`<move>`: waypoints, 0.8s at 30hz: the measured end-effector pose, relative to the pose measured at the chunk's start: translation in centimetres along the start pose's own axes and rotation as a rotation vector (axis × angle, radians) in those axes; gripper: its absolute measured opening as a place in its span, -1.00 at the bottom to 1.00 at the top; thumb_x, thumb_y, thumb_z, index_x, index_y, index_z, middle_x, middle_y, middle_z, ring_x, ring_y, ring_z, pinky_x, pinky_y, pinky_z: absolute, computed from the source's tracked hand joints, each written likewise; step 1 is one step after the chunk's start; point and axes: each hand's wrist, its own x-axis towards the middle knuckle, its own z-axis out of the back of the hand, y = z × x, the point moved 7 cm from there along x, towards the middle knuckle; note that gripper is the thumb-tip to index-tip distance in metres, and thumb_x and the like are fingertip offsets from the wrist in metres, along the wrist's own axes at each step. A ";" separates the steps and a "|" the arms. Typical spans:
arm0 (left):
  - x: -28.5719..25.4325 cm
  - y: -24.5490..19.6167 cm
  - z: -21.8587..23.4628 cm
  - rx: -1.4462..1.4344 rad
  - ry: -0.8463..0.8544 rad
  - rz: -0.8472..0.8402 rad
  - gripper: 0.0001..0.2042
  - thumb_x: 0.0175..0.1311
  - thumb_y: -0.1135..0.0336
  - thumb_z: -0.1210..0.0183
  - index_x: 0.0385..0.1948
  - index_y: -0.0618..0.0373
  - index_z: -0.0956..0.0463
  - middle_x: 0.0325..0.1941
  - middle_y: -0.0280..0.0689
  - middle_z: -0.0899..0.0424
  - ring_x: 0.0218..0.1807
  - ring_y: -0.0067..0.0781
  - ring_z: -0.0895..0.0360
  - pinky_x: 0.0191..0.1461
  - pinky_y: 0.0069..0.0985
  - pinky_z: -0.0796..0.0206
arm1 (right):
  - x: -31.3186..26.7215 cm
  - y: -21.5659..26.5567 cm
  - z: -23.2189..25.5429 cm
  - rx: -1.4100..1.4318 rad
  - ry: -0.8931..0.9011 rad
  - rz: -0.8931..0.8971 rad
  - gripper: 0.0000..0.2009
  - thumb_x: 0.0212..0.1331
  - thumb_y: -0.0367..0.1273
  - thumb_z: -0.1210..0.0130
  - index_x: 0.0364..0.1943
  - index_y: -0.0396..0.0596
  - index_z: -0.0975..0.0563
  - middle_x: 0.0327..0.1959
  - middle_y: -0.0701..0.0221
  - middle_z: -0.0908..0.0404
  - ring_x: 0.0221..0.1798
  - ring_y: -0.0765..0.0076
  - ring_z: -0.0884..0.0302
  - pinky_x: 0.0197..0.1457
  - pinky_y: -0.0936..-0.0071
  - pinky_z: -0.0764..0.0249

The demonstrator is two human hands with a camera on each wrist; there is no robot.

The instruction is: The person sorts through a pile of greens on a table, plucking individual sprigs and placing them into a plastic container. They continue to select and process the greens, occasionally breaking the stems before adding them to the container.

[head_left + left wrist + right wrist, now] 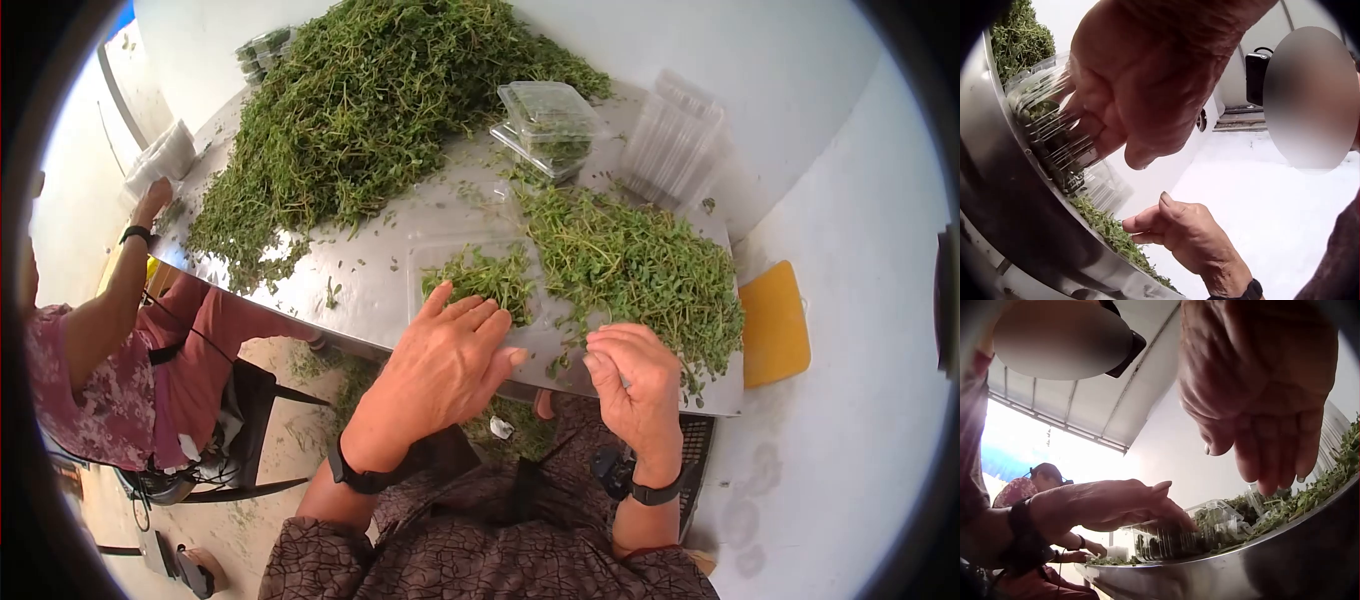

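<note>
My left hand lies palm down over a clear plastic container, its fingers straight and touching the leafy green sprigs inside. Seen from the left wrist, those fingers reach down behind the container's ribbed wall. My right hand hovers at the front edge of a smaller pile of greens, fingers loosely bent. From the right wrist view, the right hand hangs with relaxed fingers above the greens, and nothing shows in it.
A large heap of greens covers the back of the metal table. Filled clear containers and a stack of nested ones stand behind the small pile. A yellow board is at right; another person sits at left.
</note>
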 end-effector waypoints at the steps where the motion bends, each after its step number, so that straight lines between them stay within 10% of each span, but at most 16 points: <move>1: 0.2 0.2 -0.2 -0.012 0.031 0.016 -0.66 0.33 0.23 -0.13 0.00 0.28 -0.52 0.04 -0.01 -0.65 0.20 0.04 -0.53 0.40 0.05 -0.16 | 0.0 0.0 0.0 0.003 -0.006 -0.001 -0.88 0.06 -0.47 -0.28 -0.41 -0.27 -0.61 -0.37 0.20 -0.70 -0.18 0.03 -0.66 -0.16 0.25 -0.59; 5: 0.5 -0.2 0.7 -0.009 -0.036 -0.042 -0.77 0.33 0.23 -0.14 -0.22 0.24 -0.50 -0.17 -0.12 -0.65 0.00 -0.04 -0.58 0.39 -0.02 -0.19 | -0.2 -0.3 -0.1 0.035 -0.001 -0.001 -0.90 0.01 -0.52 -0.29 -0.42 -0.27 -0.61 -0.37 0.20 -0.70 -0.19 0.04 -0.67 -0.17 0.26 -0.60; 8: 0.4 0.1 1.0 -0.084 0.057 0.035 -0.65 0.36 0.21 -0.10 0.02 0.29 -0.53 0.04 0.00 -0.65 0.20 0.04 -0.53 0.42 0.05 -0.14 | -0.5 -0.5 0.1 0.038 -0.010 -0.014 -0.91 0.00 -0.53 -0.29 -0.43 -0.28 -0.60 -0.37 0.19 -0.70 -0.20 0.03 -0.67 -0.18 0.27 -0.60; 10: 0.5 -1.0 2.3 0.035 -0.213 -0.084 -0.71 0.36 0.23 -0.11 -0.11 0.30 -0.54 -0.01 -0.01 -0.64 0.15 0.04 -0.54 0.42 -0.01 -0.16 | -0.6 -0.6 0.2 0.037 -0.015 -0.025 -0.91 0.00 -0.54 -0.29 -0.44 -0.28 -0.60 -0.37 0.19 -0.70 -0.20 0.03 -0.67 -0.19 0.27 -0.60; 24: 2.0 -0.9 -0.8 0.056 -0.017 -0.072 -0.64 0.41 0.14 -0.04 -0.12 0.36 -0.54 0.11 0.05 -0.58 0.25 0.08 -0.45 0.40 -0.01 -0.14 | -0.1 -0.3 0.6 0.008 0.008 -0.039 -0.90 -0.01 -0.55 -0.28 -0.38 -0.24 -0.63 -0.36 0.21 -0.71 -0.18 0.06 -0.68 -0.19 0.30 -0.60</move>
